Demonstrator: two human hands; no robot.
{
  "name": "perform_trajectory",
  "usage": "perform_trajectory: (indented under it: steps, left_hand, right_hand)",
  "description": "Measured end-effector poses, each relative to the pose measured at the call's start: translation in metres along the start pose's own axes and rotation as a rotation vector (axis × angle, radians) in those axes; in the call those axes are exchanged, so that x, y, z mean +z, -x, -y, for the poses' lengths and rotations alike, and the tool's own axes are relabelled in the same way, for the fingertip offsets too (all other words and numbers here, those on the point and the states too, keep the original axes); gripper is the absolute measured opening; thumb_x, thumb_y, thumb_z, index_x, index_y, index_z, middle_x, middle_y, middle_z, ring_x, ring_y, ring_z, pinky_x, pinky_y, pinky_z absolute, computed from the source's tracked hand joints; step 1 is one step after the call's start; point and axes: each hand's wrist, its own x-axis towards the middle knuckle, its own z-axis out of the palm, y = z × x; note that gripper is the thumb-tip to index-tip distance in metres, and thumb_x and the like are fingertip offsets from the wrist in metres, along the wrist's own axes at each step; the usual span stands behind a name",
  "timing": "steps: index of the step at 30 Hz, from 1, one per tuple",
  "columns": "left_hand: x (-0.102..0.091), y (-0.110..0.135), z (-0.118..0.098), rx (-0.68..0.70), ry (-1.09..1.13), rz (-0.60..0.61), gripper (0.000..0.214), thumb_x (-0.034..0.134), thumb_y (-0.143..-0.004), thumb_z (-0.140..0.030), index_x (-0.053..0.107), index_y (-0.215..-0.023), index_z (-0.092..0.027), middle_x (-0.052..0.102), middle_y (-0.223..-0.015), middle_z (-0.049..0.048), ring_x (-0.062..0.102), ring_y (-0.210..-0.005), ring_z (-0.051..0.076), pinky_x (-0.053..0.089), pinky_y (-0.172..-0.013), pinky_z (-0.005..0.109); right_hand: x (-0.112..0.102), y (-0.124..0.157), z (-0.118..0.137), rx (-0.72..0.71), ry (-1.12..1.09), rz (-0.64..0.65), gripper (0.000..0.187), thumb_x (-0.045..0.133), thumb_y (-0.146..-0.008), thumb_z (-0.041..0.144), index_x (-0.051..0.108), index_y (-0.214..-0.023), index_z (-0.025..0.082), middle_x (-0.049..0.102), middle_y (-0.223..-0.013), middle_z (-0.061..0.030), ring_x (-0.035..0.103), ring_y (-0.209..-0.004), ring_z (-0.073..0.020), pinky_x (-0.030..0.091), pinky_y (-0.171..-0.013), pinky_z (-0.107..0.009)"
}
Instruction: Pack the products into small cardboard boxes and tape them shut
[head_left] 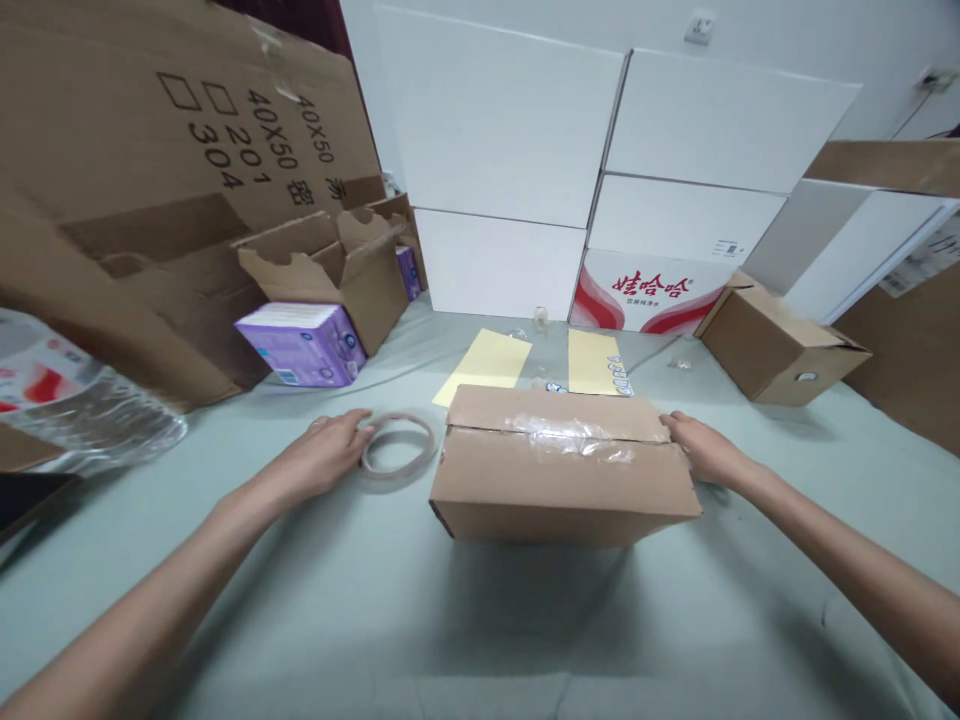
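Note:
A closed brown cardboard box (562,475) with clear tape along its top seam sits in front of me on the pale green cloth. My right hand (705,450) is at the box's right end, its fingers bent around the far corner; part of them is hidden by the box. To the left of the box, my left hand (334,448) has its fingers closed on the left rim of a roll of tape (429,455). Behind the box lie two yellow paper sheets (487,362), the right one with small stickers on its edge.
Purple tissue packs (307,345) stand by an open carton (375,290) at back left. A large water bottle (82,400) is at far left. White panels (495,120) line the back. A smaller brown box (784,345) sits at right.

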Motion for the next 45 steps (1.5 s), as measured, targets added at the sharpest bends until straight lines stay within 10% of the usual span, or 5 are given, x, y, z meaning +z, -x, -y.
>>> perform_trajectory:
  steps: [4,12,17,33,45]
  left_hand:
    - [-0.031,0.02,-0.081,0.158,0.081,0.052,0.074,0.038,-0.09,-0.067,0.025,-0.153,-0.031,0.04,-0.155,0.0094,0.03,-0.147,0.038,0.031,-0.115,0.057]
    - [-0.008,0.03,-0.232,0.716,-0.262,0.357,0.125,0.077,-0.063,-0.064,0.015,-0.155,-0.008,0.005,-0.162,0.031,0.007,-0.152,0.044,0.019,-0.119,0.058]
    - [-0.011,0.011,-0.232,0.747,-0.319,0.379,0.101,0.073,-0.067,-0.046,0.028,-0.15,-0.01,0.045,-0.147,0.0253,0.043,-0.135,0.04,0.035,-0.11,0.053]
    - [-0.03,0.015,-0.202,0.684,-0.272,0.407,0.1,0.071,-0.066,-0.04,0.027,-0.153,-0.019,0.039,-0.153,0.0163,0.036,-0.142,0.038,0.035,-0.115,0.052]
    - [-0.067,0.031,-0.166,0.709,-0.16,0.367,0.112,0.077,-0.064,-0.031,0.013,-0.157,-0.036,0.036,-0.16,0.0055,0.047,-0.136,0.039,0.046,-0.108,0.047]
  right_hand:
    - [-0.01,0.0,0.003,-0.017,-0.176,-0.027,0.026,0.055,-0.087,0.029,0.065,-0.108,0.017,0.067,-0.105,-0.0114,0.066,-0.094,-0.0247,0.053,-0.079,-0.037]
    - [-0.006,0.022,0.05,-0.241,-0.543,0.017,0.03,0.056,-0.086,0.028,0.065,-0.114,0.025,0.064,-0.123,-0.0093,0.059,-0.119,-0.0284,0.05,-0.099,-0.042]
    - [0.003,0.038,0.042,-0.222,-0.68,0.015,0.03,0.053,-0.089,0.028,0.062,-0.117,0.025,0.066,-0.119,-0.0091,0.062,-0.112,-0.0259,0.051,-0.096,-0.043]
    - [0.02,0.052,0.077,-0.283,-0.975,-0.001,0.02,0.057,-0.093,0.041,0.061,-0.091,0.021,0.068,-0.095,-0.0051,0.065,-0.086,-0.0166,0.054,-0.074,-0.03]
    - [0.05,-0.059,0.056,-0.003,-0.334,-0.171,0.032,0.06,-0.096,0.035,0.06,-0.123,0.018,0.061,-0.128,-0.0094,0.063,-0.109,-0.0224,0.054,-0.093,-0.045]
